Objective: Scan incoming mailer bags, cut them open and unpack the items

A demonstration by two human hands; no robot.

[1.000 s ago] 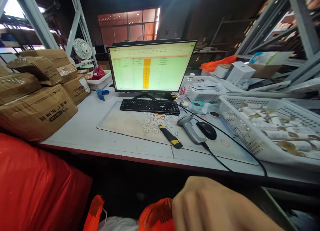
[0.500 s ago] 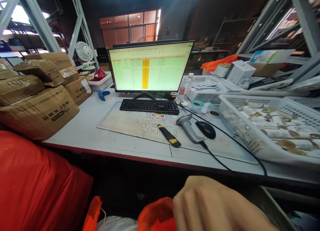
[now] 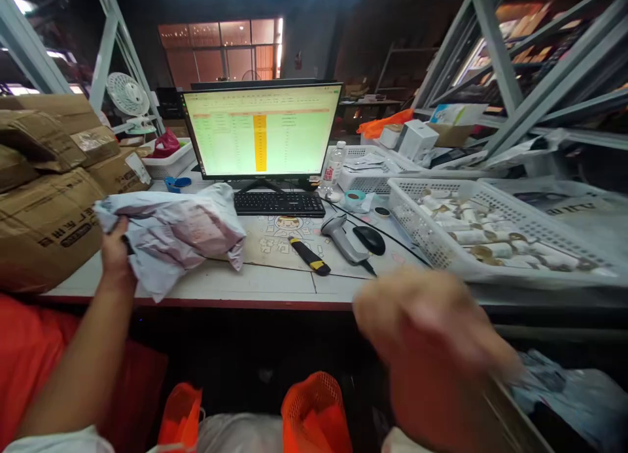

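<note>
My left hand [image 3: 115,250] grips a crumpled pale grey plastic parcel bag [image 3: 171,234] and holds it over the left part of the desk [image 3: 275,284], in front of the monitor [image 3: 262,129]. My right hand [image 3: 432,338] hovers below the desk's front edge, smeared by motion, so its fingers cannot be read. On the desk mat lie a black and yellow utility knife [image 3: 309,255], a grey barcode scanner [image 3: 343,237] and a black mouse [image 3: 370,239]. A black keyboard [image 3: 279,203] sits under the monitor.
Brown cardboard boxes [image 3: 46,198] are stacked at the left. A white basket of paper rolls [image 3: 490,234] fills the right side. Orange mesh bags [image 3: 314,410] sit low in front of me. A water bottle [image 3: 335,167], tape roll [image 3: 354,197] and small fan [image 3: 127,97] stand further back.
My left hand has come up into view holding the grey parcel bag onto the desk. My right hand has lifted off the orange mesh bag and is moving. The view shifted right.
</note>
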